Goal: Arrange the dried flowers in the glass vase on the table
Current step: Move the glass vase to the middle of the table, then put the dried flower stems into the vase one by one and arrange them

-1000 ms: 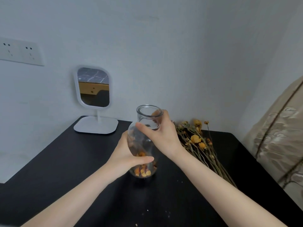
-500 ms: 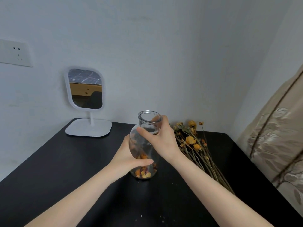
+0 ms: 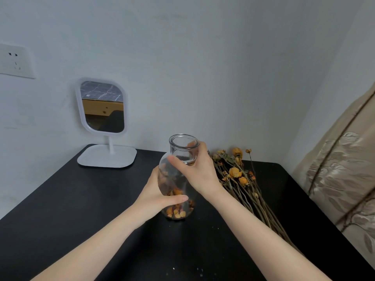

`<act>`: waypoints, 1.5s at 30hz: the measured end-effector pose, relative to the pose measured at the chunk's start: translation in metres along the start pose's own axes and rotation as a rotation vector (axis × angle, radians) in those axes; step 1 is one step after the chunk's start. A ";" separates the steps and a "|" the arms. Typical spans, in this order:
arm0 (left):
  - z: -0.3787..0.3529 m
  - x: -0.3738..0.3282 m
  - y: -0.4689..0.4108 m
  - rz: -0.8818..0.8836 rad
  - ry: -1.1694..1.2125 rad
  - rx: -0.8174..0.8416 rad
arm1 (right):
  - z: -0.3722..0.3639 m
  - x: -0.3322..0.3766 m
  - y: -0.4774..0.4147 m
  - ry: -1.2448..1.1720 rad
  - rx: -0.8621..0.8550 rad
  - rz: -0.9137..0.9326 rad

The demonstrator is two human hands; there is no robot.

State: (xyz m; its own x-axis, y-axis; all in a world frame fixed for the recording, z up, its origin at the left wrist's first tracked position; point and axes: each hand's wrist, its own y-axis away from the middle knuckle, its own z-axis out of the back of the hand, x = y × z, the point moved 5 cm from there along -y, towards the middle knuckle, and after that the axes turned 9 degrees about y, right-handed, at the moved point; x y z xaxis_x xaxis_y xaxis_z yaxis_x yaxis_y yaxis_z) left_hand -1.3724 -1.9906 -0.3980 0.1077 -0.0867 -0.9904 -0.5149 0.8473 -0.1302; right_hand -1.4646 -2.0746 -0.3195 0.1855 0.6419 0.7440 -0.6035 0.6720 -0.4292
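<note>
A clear glass vase (image 3: pixel 183 147) stands upright on the black table (image 3: pixel 81 199), with loose orange dried petals (image 3: pixel 176 213) in its bottom. My left hand (image 3: pixel 157 194) wraps the vase's lower body from the left. My right hand (image 3: pixel 199 171) grips its neck and shoulder from the right. A bundle of dried flowers (image 3: pixel 236 172) with yellow-orange heads and long brown stems lies flat on the table just right of the vase, partly behind my right wrist.
A white-framed stand mirror (image 3: pixel 102 106) sits at the table's back left against the wall. A wall socket (image 3: pixel 14 61) is at the far left. Patterned beige fabric (image 3: pixel 345 169) hangs along the table's right edge. Small crumbs (image 3: pixel 199 270) dot the near tabletop.
The camera view has shifted slightly right, so the mirror and socket sit differently in frame. Both hands keep the same hold on the vase, which stays in place.
</note>
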 end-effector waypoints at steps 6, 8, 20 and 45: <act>0.006 -0.001 0.015 -0.012 0.057 -0.095 | 0.007 -0.007 0.002 -0.026 0.071 -0.033; 0.012 -0.004 0.028 -0.026 0.092 -0.179 | 0.017 -0.013 0.007 -0.022 0.083 -0.034; -0.082 -0.030 0.068 -0.094 0.030 0.065 | 0.139 -0.113 0.030 0.289 -0.032 -0.350; -0.164 0.032 -0.056 0.391 -0.230 -0.126 | 0.132 -0.174 0.024 0.708 0.166 -0.417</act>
State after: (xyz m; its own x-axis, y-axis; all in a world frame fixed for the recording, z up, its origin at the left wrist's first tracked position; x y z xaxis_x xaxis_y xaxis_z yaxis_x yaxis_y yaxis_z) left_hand -1.4797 -2.1264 -0.4302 0.0636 0.3570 -0.9319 -0.6525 0.7215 0.2318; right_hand -1.6138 -2.2187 -0.3918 0.8288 0.4701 0.3036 -0.4734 0.8783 -0.0675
